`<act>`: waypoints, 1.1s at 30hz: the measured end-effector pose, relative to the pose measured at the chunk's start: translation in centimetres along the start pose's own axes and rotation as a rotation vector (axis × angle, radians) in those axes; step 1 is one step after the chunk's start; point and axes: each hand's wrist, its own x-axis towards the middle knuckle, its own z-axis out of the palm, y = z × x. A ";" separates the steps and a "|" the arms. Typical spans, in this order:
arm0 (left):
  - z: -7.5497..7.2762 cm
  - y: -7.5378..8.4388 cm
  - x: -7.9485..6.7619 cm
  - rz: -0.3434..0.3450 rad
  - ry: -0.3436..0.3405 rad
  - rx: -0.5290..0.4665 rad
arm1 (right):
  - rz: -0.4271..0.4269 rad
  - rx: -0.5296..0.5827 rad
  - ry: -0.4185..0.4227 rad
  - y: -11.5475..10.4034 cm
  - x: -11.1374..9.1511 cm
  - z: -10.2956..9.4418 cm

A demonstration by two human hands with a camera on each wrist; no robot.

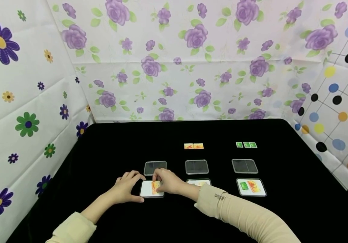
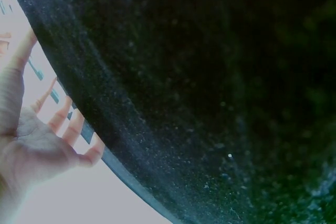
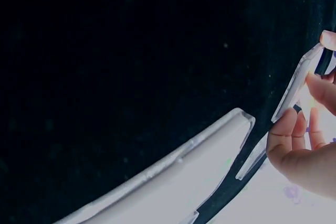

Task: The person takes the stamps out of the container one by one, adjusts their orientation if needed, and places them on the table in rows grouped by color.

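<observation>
A shallow clear case with a white inside [image 1: 146, 189] lies flat on the black cloth at the left of the front row. My left hand [image 1: 126, 189] is beside it, fingers spread, index fingertip by its far-left corner and thumb by its near-left corner. My right hand [image 1: 168, 182] reaches over the case's right side. Its thumb and curled fingers pinch a small orange-and-yellow picture card [image 1: 154, 187] over the white surface; the hand hides part of the card. In the right wrist view the right hand's fingers [image 3: 283, 135] are bent at the case [image 3: 298, 85].
Clear lids [image 1: 197, 167] stand in a row behind the cases. The right case [image 1: 242, 193] holds a green and an orange card; the middle case [image 1: 205, 182] is partly hidden by my right forearm. Farther back lie two orange cards [image 1: 189, 146] and several green cards [image 1: 247, 145].
</observation>
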 end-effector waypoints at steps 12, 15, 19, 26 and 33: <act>0.0 0.0 0.3 -0.027 -0.021 0.008 | -0.009 0.125 0.047 0.8 0.1 0.0; -0.1 -0.1 0.2 -0.023 -0.025 0.007 | -0.001 0.144 0.046 0.9 0.1 -0.1; 0.0 0.0 0.1 -0.017 -0.025 0.001 | -0.018 0.198 0.041 1.0 -0.1 -0.3; 0.1 -0.2 0.1 -0.015 -0.020 -0.001 | -0.025 0.271 0.033 1.2 -0.3 -0.6; 0.1 -0.2 0.2 -0.010 -0.023 -0.005 | 0.025 0.346 0.011 1.3 -0.5 -1.2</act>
